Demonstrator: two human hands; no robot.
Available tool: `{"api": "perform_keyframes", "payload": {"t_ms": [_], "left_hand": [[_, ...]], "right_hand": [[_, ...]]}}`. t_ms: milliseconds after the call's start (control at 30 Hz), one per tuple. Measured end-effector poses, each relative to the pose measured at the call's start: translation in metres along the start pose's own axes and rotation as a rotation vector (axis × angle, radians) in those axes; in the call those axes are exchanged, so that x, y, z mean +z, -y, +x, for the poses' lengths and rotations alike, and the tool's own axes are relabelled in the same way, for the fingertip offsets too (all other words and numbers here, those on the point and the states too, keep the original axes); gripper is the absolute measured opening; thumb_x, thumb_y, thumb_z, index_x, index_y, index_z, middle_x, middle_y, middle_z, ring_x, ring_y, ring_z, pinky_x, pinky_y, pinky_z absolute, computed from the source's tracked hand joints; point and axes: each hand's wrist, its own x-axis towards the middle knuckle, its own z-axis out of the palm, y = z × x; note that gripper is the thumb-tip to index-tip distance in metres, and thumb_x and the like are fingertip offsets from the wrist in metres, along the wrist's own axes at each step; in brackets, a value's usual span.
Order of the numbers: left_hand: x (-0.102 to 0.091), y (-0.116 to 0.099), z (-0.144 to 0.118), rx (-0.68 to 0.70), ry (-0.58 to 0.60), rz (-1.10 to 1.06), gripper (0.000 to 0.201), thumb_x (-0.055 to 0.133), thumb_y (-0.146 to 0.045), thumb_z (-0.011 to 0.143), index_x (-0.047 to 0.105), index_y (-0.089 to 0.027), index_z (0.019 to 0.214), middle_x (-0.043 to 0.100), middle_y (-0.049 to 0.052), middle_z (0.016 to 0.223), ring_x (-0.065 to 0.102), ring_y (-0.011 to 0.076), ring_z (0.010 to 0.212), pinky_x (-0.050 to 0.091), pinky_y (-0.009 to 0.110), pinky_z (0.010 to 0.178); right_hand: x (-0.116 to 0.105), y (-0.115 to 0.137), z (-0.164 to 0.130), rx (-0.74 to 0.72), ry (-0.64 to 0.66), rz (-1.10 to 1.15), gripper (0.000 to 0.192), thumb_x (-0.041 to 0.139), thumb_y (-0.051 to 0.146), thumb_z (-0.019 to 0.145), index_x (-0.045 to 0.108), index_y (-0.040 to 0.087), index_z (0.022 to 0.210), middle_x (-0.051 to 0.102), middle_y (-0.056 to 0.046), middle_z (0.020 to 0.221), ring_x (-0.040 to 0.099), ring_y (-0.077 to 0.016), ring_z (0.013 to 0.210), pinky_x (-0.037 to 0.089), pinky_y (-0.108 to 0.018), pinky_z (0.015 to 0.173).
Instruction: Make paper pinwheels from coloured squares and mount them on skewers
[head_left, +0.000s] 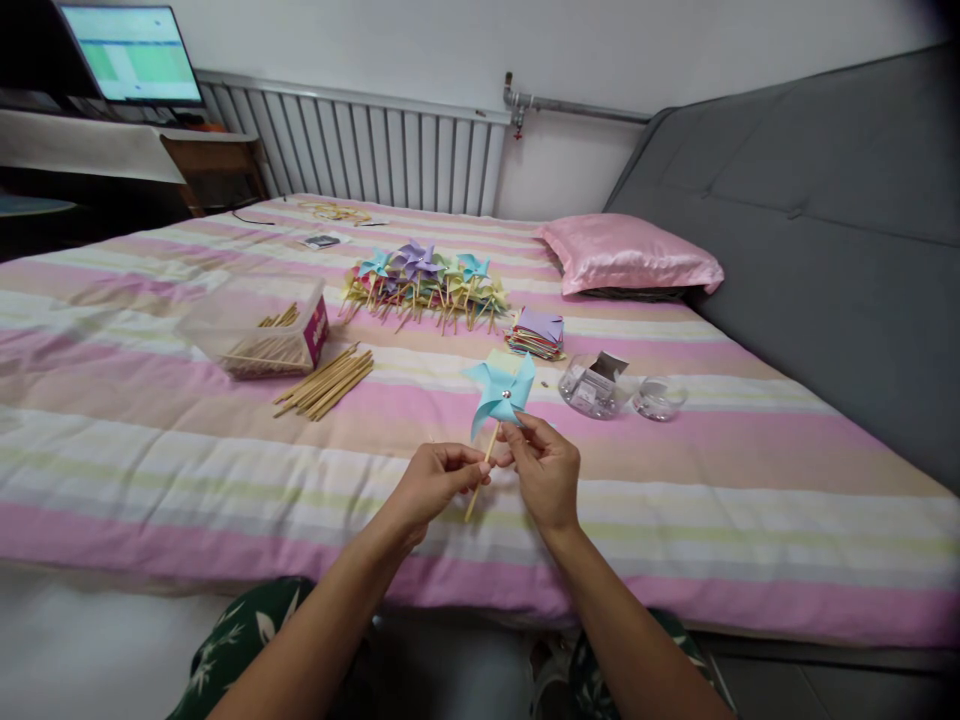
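A light blue paper pinwheel (495,393) with a silver pin at its centre is held upright, tilted a little, over the near part of the bed. My left hand (442,480) pinches its thin wooden stick (474,500) around the middle. Higher up, just under the blades, my right hand (541,462) has its fingers closed at the top of the stick, its fingertips against a lower blade. Behind the pinwheel lies a stack of coloured paper pieces (537,333), and a pale yellow piece (504,360) shows partly behind the blades.
On the striped bedspread (300,500) lie a bundle of wooden sticks (328,383), a clear plastic box (262,335) of sticks and a heap of pinwheels (427,283). To the right are a clear container (591,388), a small clear round dish or lid (658,398) and a pink pillow (630,254).
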Motion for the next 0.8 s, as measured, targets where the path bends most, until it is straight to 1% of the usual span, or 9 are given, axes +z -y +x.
{"api": "perform_keyframes", "payload": {"t_ms": [167,300,467,567,667,800], "left_hand": [[-0.001,0.002,0.001,-0.006,-0.010,0.042,0.017,0.072,-0.029,0.061,0.072,-0.013,0.068,0.063,0.003,0.060,0.047,0.0109,0.055,0.035,0.023,0.056],[-0.002,0.004,0.002,0.004,-0.004,0.065,0.017,0.071,-0.029,0.061,0.072,-0.013,0.068,0.063,0.003,0.058,0.048,0.0120,0.055,0.035,0.024,0.056],[-0.002,0.006,0.003,-0.001,-0.004,0.064,0.017,0.071,-0.029,0.061,0.071,-0.013,0.068,0.062,0.003,0.059,0.049,0.0117,0.055,0.035,0.023,0.055],[-0.001,0.007,0.004,-0.001,0.003,0.053,0.017,0.071,-0.029,0.061,0.071,-0.013,0.068,0.063,0.002,0.059,0.049,0.0111,0.054,0.035,0.023,0.055],[-0.001,0.008,0.004,-0.004,0.014,0.069,0.017,0.070,-0.028,0.062,0.070,-0.013,0.067,0.062,0.002,0.059,0.049,0.0109,0.054,0.035,0.022,0.054],[0.000,0.011,0.006,0.000,-0.025,0.141,0.018,0.069,-0.030,0.063,0.068,-0.012,0.066,0.060,0.002,0.056,0.049,0.0110,0.051,0.034,0.023,0.051]], "right_hand": [[-0.001,-0.002,0.001,0.050,-0.001,-0.004,0.032,0.062,0.039,0.076,0.065,0.016,0.098,0.068,-0.004,0.074,0.061,-0.0133,0.048,0.049,-0.025,0.048],[0.000,-0.003,0.003,0.104,0.021,0.030,0.035,0.066,0.041,0.071,0.066,0.015,0.095,0.067,-0.003,0.069,0.059,-0.0121,0.045,0.045,-0.023,0.043],[0.000,-0.002,0.005,0.200,0.009,0.170,0.033,0.069,0.039,0.068,0.067,0.014,0.090,0.058,0.003,0.057,0.041,-0.0047,0.035,0.033,-0.020,0.035],[0.000,-0.001,0.005,0.267,0.007,0.256,0.030,0.070,0.037,0.066,0.066,0.014,0.086,0.055,0.005,0.053,0.036,-0.0025,0.033,0.027,-0.018,0.033],[0.000,0.000,0.005,0.323,0.008,0.334,0.027,0.071,0.036,0.065,0.065,0.015,0.081,0.053,0.006,0.051,0.034,-0.0013,0.033,0.023,-0.017,0.033],[0.001,0.001,0.004,0.358,0.006,0.356,0.029,0.072,0.038,0.063,0.063,0.015,0.078,0.055,0.005,0.052,0.037,-0.0021,0.033,0.024,-0.017,0.033]]}}
